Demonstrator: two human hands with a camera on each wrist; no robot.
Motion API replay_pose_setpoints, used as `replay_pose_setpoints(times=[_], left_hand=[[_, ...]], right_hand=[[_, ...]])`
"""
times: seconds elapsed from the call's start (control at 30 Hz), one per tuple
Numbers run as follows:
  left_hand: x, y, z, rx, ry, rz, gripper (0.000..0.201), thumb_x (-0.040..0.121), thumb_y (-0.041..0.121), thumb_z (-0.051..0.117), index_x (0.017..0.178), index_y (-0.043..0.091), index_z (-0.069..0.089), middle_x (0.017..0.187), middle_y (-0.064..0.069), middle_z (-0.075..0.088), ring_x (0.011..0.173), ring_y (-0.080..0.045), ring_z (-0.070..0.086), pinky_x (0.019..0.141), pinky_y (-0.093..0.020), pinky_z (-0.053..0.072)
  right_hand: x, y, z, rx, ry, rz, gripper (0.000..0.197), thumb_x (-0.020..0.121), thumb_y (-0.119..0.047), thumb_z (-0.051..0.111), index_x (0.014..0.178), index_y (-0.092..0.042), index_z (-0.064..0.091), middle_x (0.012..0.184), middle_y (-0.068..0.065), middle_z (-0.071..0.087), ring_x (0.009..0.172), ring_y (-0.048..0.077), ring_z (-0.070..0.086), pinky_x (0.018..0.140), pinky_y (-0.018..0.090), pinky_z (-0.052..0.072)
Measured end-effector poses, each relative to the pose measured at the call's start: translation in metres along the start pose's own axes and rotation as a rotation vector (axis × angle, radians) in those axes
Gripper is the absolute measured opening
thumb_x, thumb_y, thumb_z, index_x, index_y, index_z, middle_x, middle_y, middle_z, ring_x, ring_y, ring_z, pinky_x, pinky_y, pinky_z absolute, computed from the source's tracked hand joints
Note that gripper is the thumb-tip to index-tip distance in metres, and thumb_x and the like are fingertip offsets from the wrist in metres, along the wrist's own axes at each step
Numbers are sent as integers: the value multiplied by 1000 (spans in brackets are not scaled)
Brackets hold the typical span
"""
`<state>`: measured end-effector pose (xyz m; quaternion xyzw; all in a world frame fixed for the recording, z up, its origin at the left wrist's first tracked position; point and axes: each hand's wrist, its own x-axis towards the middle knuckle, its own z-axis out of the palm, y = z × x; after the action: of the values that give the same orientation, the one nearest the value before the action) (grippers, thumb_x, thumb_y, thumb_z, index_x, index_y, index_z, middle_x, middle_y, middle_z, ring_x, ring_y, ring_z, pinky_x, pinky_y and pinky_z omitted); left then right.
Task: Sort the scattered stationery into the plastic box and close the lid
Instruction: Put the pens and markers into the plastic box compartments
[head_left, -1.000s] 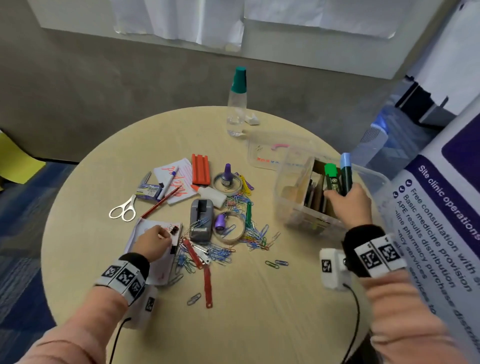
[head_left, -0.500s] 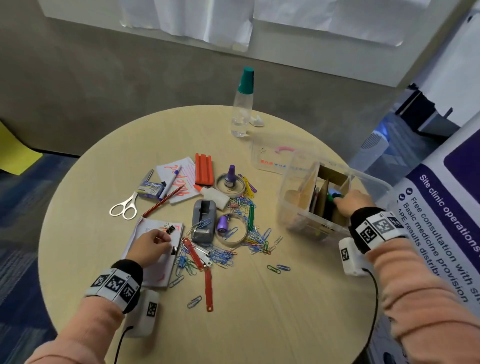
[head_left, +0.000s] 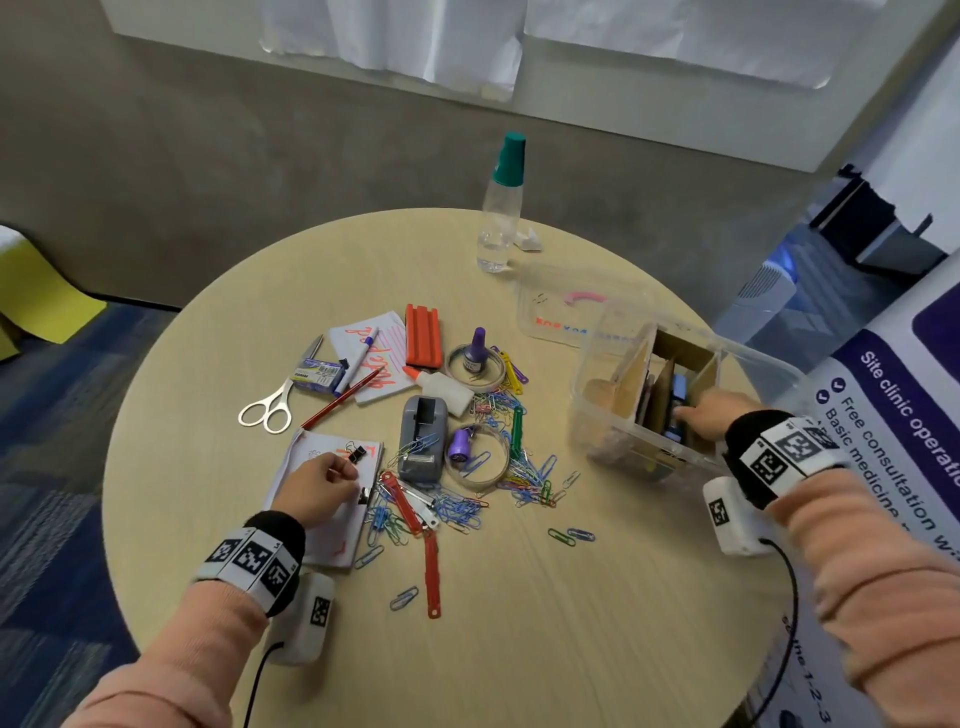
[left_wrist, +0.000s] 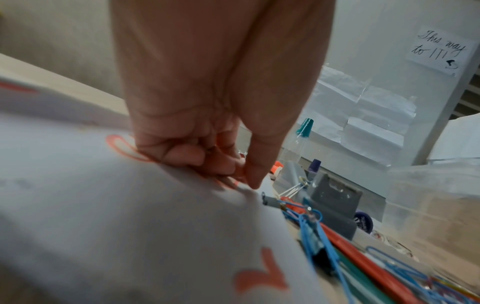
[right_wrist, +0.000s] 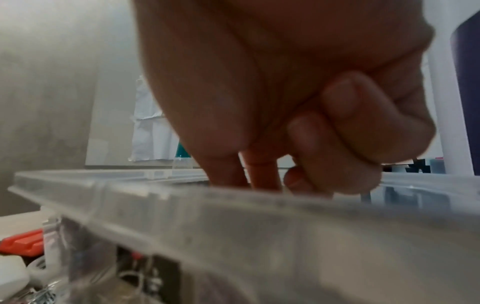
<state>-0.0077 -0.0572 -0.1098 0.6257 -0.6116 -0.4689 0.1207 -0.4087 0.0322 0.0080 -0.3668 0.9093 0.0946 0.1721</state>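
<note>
The clear plastic box (head_left: 753, 353) stands open at the table's right, split by cardboard dividers, with its lid (head_left: 561, 312) lying flat behind it. My right hand (head_left: 691, 413) reaches down inside the box, its fingertips on a blue-capped marker (head_left: 678, 389) standing in a compartment. In the right wrist view the box rim (right_wrist: 233, 205) hides the tips of my right hand (right_wrist: 259, 174). My left hand (head_left: 343, 475) rests on a white notepad (head_left: 332, 540). In the left wrist view, my left hand (left_wrist: 241, 181) has its curled fingers and thumb pinching the notepad (left_wrist: 130, 226) at its edge.
Loose stationery fills the table's middle: scissors (head_left: 267, 408), a grey tape dispenser (head_left: 422, 439), several coloured paper clips (head_left: 467, 509), a red strip (head_left: 431, 577), a glue bottle (head_left: 444, 387). A clear bottle (head_left: 501, 208) stands at the back. A printed banner (head_left: 893, 415) stands just right of the box.
My right hand has lowered the green and blue markers from above the box down into a compartment. My left hand has stayed on the notepad.
</note>
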Motion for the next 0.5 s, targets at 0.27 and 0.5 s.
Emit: replay_pose_setpoints(times=[0.27,0.5], left_hand=[[4,-2,2,11,10,8,17,80,0,60,75,14,54,74,-3,55,76,-22,51,76,-30,42],[4,22,-23,9,-239,-91,8,94,22,52,91,15,56,74,-2,61,57,-12,53,50,-17,38]], right_hand=[[-14,11,13,129,-16,9,36,98,-28,40,112,-1,59,107,18,62,87,25,53,77,30,40],[-56,-10,41,498,516,-172,24,96,-29,40,103,-13,57,95,12,55,80,22,51,71,33,43]])
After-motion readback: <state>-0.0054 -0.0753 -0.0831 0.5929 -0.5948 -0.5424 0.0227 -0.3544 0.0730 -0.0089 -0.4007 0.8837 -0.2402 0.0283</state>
